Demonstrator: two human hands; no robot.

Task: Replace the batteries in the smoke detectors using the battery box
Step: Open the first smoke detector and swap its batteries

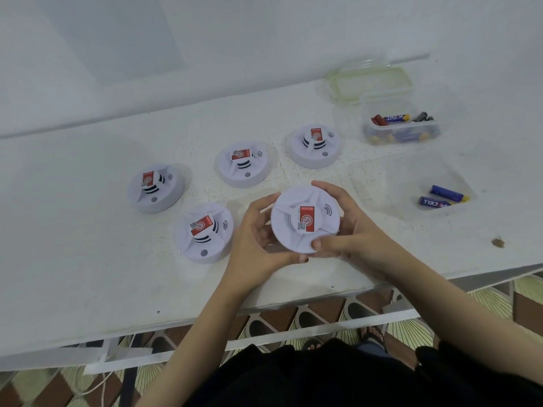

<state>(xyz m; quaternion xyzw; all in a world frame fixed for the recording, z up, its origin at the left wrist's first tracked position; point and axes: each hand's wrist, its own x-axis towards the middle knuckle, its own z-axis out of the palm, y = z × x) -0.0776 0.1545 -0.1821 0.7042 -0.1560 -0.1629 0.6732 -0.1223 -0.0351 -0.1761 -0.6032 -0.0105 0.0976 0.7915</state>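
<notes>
Smoke detectors (305, 220) (205, 232) (155, 188) (243, 164) (316, 146): five, one held by both hands (258, 245) (348, 227); two loose batteries (448, 193) (435, 202).

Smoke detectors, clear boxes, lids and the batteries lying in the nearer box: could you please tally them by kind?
Smoke detectors: 5
Clear boxes: 2
Lid: 1
Blue batteries in the nearer box: 2
Total: 10
Batteries in the farther box are too jumbled to count.

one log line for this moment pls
held: detector | left grip: holds it | right grip: holds it | table: four other detectors | battery box: open | clear tray: two batteries
</notes>
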